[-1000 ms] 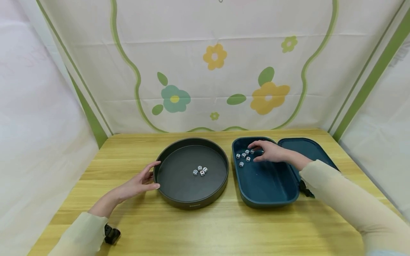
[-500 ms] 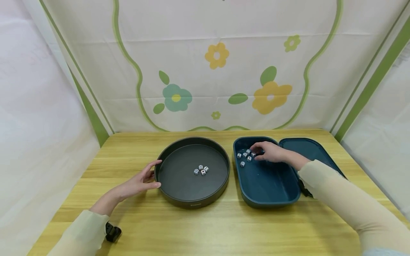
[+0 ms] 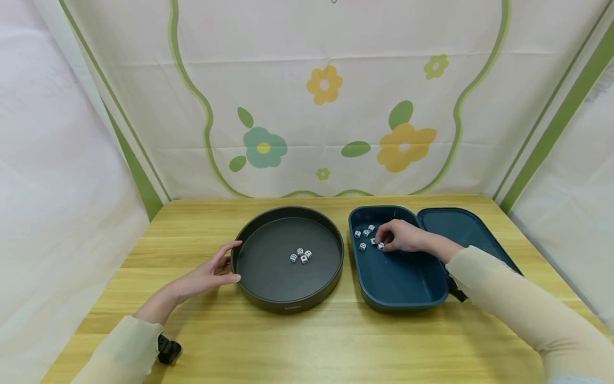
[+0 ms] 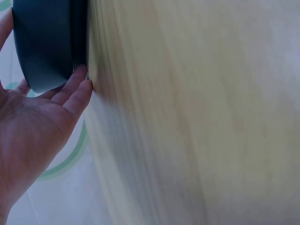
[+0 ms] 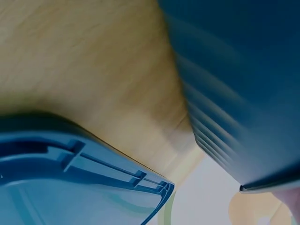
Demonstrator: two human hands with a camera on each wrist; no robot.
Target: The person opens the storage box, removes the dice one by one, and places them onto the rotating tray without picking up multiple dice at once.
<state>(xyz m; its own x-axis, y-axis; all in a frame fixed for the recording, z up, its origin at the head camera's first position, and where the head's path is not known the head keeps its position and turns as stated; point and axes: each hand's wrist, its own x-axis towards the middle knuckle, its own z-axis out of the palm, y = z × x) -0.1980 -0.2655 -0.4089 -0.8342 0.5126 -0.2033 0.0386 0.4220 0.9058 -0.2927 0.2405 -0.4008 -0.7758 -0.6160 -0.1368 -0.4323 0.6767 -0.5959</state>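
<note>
While your right hand sits curled down inside the dark teal plastic case, its fingers are bent over the small white dice near the case's far left corner; they seem to be pinching one die at the fingertips, though from the head view you cannot tell for sure that it is gripped. Your left hand lies relaxed on the light wooden counter, fingers nearly straight and touching the outer wall of the round dark grey tray, holding nothing.

Judging from how things lie, you are partway through: four dice already rest together near the middle of the round tray, and about five more remain in the teal case, so roughly half the lot is left. The case's hinged lid lies open toward the counter's right edge.

As for writing, a small pale mark shows on the tray's near wall, too small to read. Behind the counter hangs a cloth with printed flowers, bearing no lettering.
</note>
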